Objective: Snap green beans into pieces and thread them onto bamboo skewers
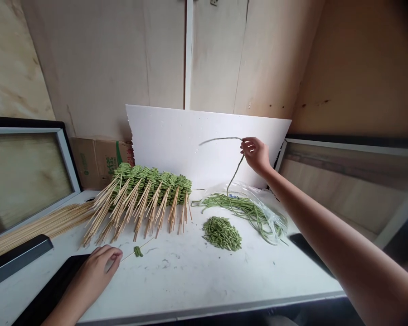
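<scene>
My right hand (255, 155) is raised in front of the white board, fingers pinched on a long green bean (236, 174). One end of that bean arcs off to the left; the other hangs down to a bundle of long beans (245, 204) partly in a clear plastic bag (270, 217). Low on the left, my left hand (100, 262) rests at the table with curled fingers closed on the end of a thin bamboo skewer (148, 242). A few short bean pieces (138, 251) are threaded on this skewer, which lies close to the tabletop.
Cut bean pieces (222, 233) form a heap mid-table. Behind and left are stacked finished bean skewers (153, 183), with loose bamboo sticks (61, 218) beside them. A white foam board (170, 136) stands at the back, near a cardboard box (93, 158). Dark flat objects lie at both sides.
</scene>
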Tool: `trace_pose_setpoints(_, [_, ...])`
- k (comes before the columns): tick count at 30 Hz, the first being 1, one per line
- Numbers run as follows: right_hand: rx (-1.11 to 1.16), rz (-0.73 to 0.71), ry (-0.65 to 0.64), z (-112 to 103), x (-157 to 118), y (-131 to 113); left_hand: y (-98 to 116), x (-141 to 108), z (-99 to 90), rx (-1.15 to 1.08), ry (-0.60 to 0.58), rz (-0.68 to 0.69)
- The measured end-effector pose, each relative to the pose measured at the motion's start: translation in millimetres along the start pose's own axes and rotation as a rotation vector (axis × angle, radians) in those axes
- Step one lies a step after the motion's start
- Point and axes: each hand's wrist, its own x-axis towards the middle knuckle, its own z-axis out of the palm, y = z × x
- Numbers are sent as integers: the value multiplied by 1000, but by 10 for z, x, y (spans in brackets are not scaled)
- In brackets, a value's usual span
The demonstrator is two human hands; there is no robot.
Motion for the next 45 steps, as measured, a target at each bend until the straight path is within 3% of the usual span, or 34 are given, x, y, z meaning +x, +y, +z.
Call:
trace_pose_setpoints(3, [158,-51,-24,-21,-186,-477,287,42,-130,-34,115,10])
trace_pose_setpoints(9, [230,-307,-375,26,-1009,-1362,1206,13,-584,-154,456,63])
trace_pose_setpoints(11, [280,-373,-485,42,-1308,-1577,1482,-7,-670,-241,497,80])
trace_pose_setpoints(12, [300,-401,-515,48,-1444,-1671,1604,-11,-685,-293,477,83])
trace_pose_setpoints(18, [223,-514,-648,84,-1965,-2055,2123,71,-577,-594,54,136])
trace_pose_setpoints(20, [229,-482,-644,85,-2033,-2092,2186,123,-571,-627,22,121])
trace_pose_setpoints(22, [282,-347,-651,50,-2072,-2068,2158,173,-593,-604,23,99])
trace_pose_setpoints(24, [314,-155,-744,-32,-2102,-1978,2036,217,-613,-538,74,97])
trace_pose_setpoints(28, [303,135,-1195,-277,-2183,-1643,1633,285,-562,-406,208,86])
trace_pose_setpoints(30, [288,230,-1270,-372,-2235,-1470,1436,307,-506,-395,154,51])
trace_pose_setpoints(33, [261,289,-1125,-420,-2320,-1330,1203,328,-469,-320,115,38])
trace_pose_setpoints(36, [281,275,-969,-381,-2416,-1365,1039,343,-531,-194,156,124])
trace_pose_setpoints(40, [250,173,-905,-269,-2553,-1464,899,354,-627,-66,188,193])
trace_pose_setpoints(45, [168,136,-785,-80,-2713,-1403,768,321,-481,-41,-69,130])
